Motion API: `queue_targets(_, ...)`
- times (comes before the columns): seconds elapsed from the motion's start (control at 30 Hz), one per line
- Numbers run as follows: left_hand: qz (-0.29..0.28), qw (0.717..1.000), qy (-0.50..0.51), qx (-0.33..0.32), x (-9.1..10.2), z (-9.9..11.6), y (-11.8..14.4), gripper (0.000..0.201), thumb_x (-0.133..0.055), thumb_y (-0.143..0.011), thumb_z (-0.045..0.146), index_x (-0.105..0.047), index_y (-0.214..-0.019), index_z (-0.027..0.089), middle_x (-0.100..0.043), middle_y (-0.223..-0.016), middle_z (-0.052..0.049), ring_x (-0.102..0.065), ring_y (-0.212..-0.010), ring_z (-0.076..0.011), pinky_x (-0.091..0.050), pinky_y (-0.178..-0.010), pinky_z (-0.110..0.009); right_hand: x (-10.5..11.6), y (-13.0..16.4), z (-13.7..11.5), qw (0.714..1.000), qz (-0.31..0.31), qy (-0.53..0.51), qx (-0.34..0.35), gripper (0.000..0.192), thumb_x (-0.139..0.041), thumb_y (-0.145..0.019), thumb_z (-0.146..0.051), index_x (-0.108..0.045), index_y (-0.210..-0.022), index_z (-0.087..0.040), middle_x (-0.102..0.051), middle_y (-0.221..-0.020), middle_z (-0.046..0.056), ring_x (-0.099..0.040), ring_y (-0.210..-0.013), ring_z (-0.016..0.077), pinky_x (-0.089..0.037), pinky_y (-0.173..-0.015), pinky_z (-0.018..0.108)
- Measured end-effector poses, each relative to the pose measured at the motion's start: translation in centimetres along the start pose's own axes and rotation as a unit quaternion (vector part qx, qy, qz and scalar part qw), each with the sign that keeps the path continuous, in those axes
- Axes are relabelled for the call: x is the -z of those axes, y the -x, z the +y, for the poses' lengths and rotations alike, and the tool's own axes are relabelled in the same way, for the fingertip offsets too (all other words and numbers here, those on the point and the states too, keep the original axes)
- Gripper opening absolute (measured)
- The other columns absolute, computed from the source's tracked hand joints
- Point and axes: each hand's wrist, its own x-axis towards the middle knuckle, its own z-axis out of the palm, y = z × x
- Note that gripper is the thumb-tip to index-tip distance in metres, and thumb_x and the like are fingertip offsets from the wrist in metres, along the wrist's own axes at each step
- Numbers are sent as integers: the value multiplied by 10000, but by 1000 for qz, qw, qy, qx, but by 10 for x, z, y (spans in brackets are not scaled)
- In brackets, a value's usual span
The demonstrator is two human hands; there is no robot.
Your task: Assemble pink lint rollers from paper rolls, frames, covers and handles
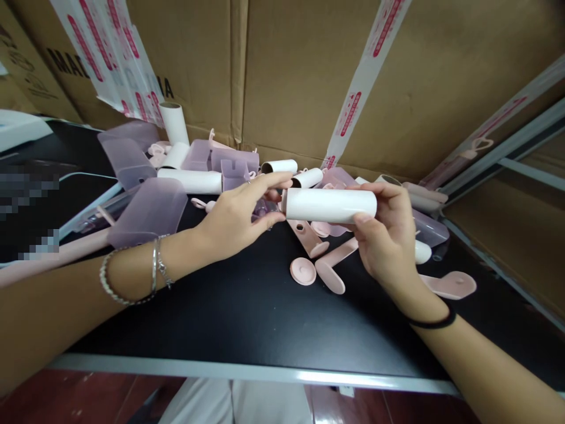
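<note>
My right hand [388, 235] is closed around a white lint roll [331, 205], held level above the table with the thumb below and the fingers behind. At the roll's left end, my left hand [238, 215] pinches a pale end piece [283, 203] between thumb and fingers; most of this piece is hidden. On the black table below lie a pink round cap [302, 271] and pink angled handle parts [330, 278]. Another pink piece [454, 285] with a rounded end lies beside my right wrist.
Behind my hands is a pile of white rolls [194, 181] and purple translucent covers [152, 209]. One white roll [174, 122] stands upright against the cardboard [291, 76]. A metal rail [247, 371] edges the table in front, and a metal frame [503, 259] stands at right.
</note>
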Motion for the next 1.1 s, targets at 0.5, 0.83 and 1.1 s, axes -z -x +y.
queue_targets(0.5, 69, 977, 194, 55, 1, 13, 3, 293, -649, -867, 231, -613, -1158, 233, -679, -1213, -48, -684, -1004, -168, -619, -859, -294, -6, -2, -6, 992, -34, -48, -116, 315, -373, -847, -368, -350, -1149, -281, -521, -1325, 117, -604, -1125, 243, -573, -682, 374)
queue_targets(0.83, 23, 992, 116, -53, 5, 14, 4, 375, -591, -911, 446, -628, -1210, 222, -676, -1226, -87, -592, -1211, -226, -543, -994, -372, -11, 5, -16, 972, -37, -120, -198, 408, -490, -828, -556, -400, -1124, -291, -577, -1229, 80, -618, -909, 196, -579, -633, 329)
queue_targets(1.1, -16, 982, 26, -185, 10, 32, 10, 258, -446, -990, 194, -624, -1164, 263, -597, -1370, -70, -625, -1194, -162, -546, -979, -282, -20, 15, -28, 945, -26, -212, -246, 462, -607, -780, -641, -480, -1056, -294, -633, -1077, 41, -634, -792, 163, -562, -535, 257)
